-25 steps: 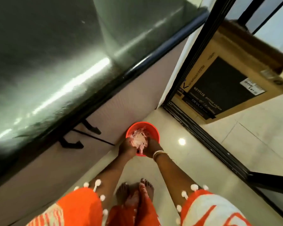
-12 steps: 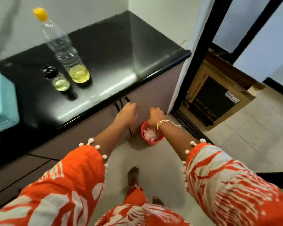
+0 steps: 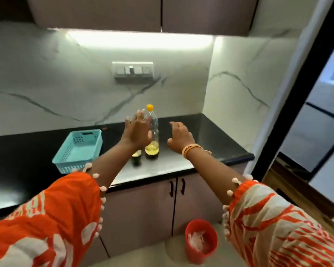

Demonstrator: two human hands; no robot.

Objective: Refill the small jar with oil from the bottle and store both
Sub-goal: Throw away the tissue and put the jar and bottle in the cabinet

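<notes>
A clear plastic oil bottle (image 3: 153,130) with a yellow cap stands upright on the black counter (image 3: 210,139), a little yellow oil in its bottom. Just left of it sits the small jar (image 3: 136,155), mostly hidden behind my left wrist; only its lower part with yellowish oil shows. My left hand (image 3: 136,132) hovers in front of the bottle with fingers spread, holding nothing. My right hand (image 3: 180,137) is raised to the right of the bottle, fingers apart and empty, bangles on its wrist.
A light blue plastic basket (image 3: 78,150) rests on the counter to the left. A red bin (image 3: 201,240) with crumpled paper stands on the floor by the cabinet doors (image 3: 152,209). A switch panel (image 3: 133,71) is on the marble wall. A dark door frame (image 3: 289,105) rises at the right.
I have risen from bending over the red bin. Both hands left the bin and moved up over the counter, on either side of the bottle.
</notes>
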